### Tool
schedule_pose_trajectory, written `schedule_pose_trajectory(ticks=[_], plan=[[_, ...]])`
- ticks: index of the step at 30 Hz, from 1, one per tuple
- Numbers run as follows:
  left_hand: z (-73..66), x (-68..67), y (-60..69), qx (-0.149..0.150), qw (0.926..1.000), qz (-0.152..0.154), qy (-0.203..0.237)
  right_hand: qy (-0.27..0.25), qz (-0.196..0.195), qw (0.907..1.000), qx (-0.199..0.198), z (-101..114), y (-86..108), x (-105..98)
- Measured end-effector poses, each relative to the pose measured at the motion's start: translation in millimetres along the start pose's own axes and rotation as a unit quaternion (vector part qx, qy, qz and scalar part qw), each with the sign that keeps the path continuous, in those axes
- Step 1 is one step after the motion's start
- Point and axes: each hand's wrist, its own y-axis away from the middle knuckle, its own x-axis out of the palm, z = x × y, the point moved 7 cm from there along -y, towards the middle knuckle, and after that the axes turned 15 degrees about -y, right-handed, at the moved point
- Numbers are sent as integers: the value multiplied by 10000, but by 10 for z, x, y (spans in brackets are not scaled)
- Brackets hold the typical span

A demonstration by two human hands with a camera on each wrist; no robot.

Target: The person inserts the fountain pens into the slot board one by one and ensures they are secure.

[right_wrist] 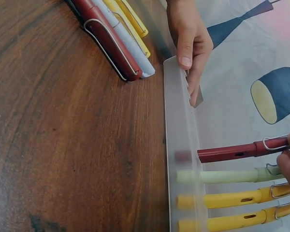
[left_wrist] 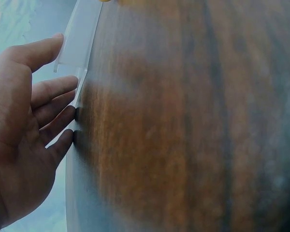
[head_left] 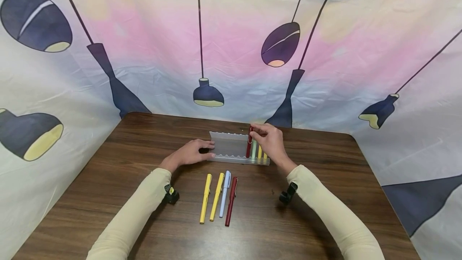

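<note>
A clear plastic pen rack (head_left: 231, 159) with notched edges stands toward the back of the table. My left hand (head_left: 192, 152) holds its left end, with thumb and fingers about the corner in the left wrist view. My right hand (head_left: 270, 139) pinches a dark red fountain pen (head_left: 249, 143) near its clip end. The pen's lower end lies at the rack's front wall, beside a pale green pen (right_wrist: 232, 176). Two yellow pens (right_wrist: 239, 199) lie in the slots beyond, partly hidden by my right hand in the head view.
On the table (head_left: 162, 228) in front of the rack lie two yellow pens (head_left: 205, 198), a light blue pen (head_left: 225, 194) and another dark red pen (head_left: 231, 202). A printed cloth (head_left: 238, 43) hangs behind the table's back edge.
</note>
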Motion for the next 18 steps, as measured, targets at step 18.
schedule_pose_trajectory(ticks=[18], plan=[[-14,-14,12,1,10000,40,17,143,59,9999,52,-19,-70,27]])
